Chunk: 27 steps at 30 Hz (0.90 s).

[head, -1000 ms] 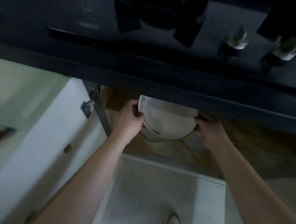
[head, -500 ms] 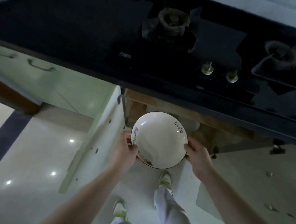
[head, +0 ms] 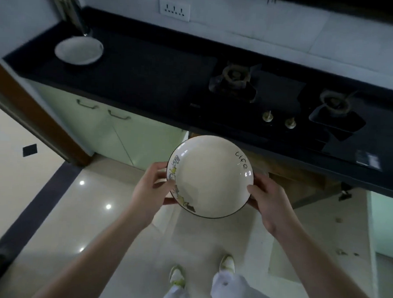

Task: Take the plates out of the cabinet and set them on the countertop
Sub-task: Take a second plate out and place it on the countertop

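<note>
Seemingly mid-carry in the head view, the person's left hand [head: 152, 187] and right hand [head: 269, 199] each curl round opposite rim edges of the plate [head: 210, 177], held in the air before the open cabinet [head: 303, 184], below countertop [head: 131, 77] level. To do this well, both grips should stay level while lifting toward bare counter near the white bowl [head: 79, 50]. Round, it has no long axis; its hollow faces up, slightly tilted.

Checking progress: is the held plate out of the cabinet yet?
Out. Both hands hold the plate in open air, below the countertop.
</note>
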Tool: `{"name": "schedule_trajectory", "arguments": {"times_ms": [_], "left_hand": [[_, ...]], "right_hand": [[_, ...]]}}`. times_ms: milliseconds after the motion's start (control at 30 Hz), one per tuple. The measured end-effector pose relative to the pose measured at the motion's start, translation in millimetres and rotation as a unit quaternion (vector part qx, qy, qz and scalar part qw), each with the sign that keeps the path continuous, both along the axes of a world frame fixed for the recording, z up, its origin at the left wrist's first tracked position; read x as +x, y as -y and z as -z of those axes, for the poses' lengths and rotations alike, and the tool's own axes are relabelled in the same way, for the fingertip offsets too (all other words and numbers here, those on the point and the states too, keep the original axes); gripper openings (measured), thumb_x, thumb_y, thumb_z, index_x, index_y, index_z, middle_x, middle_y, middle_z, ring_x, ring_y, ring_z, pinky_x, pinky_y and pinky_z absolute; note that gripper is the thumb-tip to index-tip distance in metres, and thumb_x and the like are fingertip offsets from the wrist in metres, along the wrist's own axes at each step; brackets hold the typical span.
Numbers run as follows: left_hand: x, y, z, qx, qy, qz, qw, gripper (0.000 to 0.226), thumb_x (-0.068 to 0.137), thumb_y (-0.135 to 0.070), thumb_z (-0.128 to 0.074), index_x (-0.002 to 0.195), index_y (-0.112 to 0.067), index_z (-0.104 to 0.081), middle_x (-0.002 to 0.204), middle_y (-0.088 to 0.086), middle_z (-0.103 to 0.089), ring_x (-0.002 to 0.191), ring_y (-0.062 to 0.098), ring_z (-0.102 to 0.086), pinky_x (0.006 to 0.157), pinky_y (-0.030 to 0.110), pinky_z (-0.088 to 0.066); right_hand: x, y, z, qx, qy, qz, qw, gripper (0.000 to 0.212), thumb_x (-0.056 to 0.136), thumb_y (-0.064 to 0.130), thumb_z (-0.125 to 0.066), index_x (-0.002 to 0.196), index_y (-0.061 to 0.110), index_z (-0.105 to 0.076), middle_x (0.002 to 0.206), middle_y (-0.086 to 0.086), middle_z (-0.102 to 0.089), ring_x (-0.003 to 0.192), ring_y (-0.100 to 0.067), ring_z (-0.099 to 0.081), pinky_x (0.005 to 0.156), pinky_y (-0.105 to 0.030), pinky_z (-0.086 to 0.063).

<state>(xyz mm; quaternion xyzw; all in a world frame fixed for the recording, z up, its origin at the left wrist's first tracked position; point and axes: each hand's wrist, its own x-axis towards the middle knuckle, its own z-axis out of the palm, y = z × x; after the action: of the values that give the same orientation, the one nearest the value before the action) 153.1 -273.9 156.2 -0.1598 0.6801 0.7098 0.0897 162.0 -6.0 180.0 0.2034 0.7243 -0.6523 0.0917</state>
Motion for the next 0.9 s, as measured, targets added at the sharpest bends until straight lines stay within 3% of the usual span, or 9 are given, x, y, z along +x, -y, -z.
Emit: {"name": "schedule_trajectory", "arguments": {"times_ms": [133,267,433,600,733,900], "left_hand": [[16.4,13.7,-36.6,0.026,0.002,-0.010,1.000,0.038,0.091,0.002,-0.060,0.096,-0.034,-0.070,0.092,0.002,-0.076,0.081,0.020,-0.073,0.058,0.034,-0.060],[28.8,15.1,-71.2,0.036,0.004,-0.038,0.999,0.031,0.092,0.003,-0.059,0.106,-0.023,-0.068,0.092,0.006,-0.077,0.073,0.021,-0.073,0.057,0.035,-0.059],[41.5,6.4,-110.9,0.035,-0.026,-0.038,0.998,0.032,0.092,0.000,-0.059,0.111,-0.024,-0.068,0.095,0.005,-0.076,0.082,0.024,-0.074,0.061,0.038,-0.060],[51.4,-9.4,-130.8,0.024,-0.050,-0.042,0.998,0.033,0.093,-0.001,-0.058,0.118,-0.023,-0.064,0.097,0.005,-0.076,0.086,0.024,-0.073,0.064,0.042,-0.060],[61.3,-12.0,-130.0,0.033,-0.050,-0.069,0.996,0.034,0.092,-0.001,-0.059,0.120,-0.020,-0.064,0.099,0.008,-0.076,0.086,0.025,-0.074,0.063,0.041,-0.060],[85.9,7.8,-124.2,0.063,-0.035,-0.120,0.990,0.034,0.088,0.000,-0.063,0.113,-0.022,-0.070,0.102,0.010,-0.076,0.086,0.024,-0.075,0.065,0.044,-0.061]], "right_hand": [[7.7,8.5,-34.2,-0.014,-0.012,-0.029,0.999,0.040,0.088,0.001,-0.059,0.122,0.021,-0.064,0.100,0.001,-0.075,0.086,-0.010,-0.072,0.067,-0.020,-0.058],[13.9,11.3,-60.2,-0.003,-0.035,-0.089,0.995,0.041,0.087,0.008,-0.061,0.123,0.027,-0.063,0.103,0.005,-0.074,0.096,-0.012,-0.070,0.092,-0.040,-0.055],[15.0,-2.8,-85.1,-0.038,-0.072,-0.099,0.992,0.042,0.086,0.006,-0.062,0.117,0.035,-0.063,0.101,0.009,-0.074,0.092,-0.008,-0.071,0.077,-0.027,-0.058],[13.5,-22.0,-100.0,-0.082,-0.066,-0.094,0.990,0.037,0.090,0.007,-0.058,0.120,0.029,-0.063,0.105,0.004,-0.073,0.094,-0.016,-0.071,0.084,-0.038,-0.059],[9.7,-23.0,-101.9,-0.103,-0.075,-0.089,0.988,0.022,0.098,0.018,-0.051,0.114,0.026,-0.066,0.101,0.003,-0.075,0.087,-0.016,-0.073,0.074,-0.036,-0.061],[9.5,1.2,-95.6,-0.121,-0.074,-0.126,0.982,0.022,0.100,0.017,-0.050,0.111,0.026,-0.067,0.092,0.010,-0.077,0.077,-0.009,-0.073,0.054,-0.020,-0.055]]}}
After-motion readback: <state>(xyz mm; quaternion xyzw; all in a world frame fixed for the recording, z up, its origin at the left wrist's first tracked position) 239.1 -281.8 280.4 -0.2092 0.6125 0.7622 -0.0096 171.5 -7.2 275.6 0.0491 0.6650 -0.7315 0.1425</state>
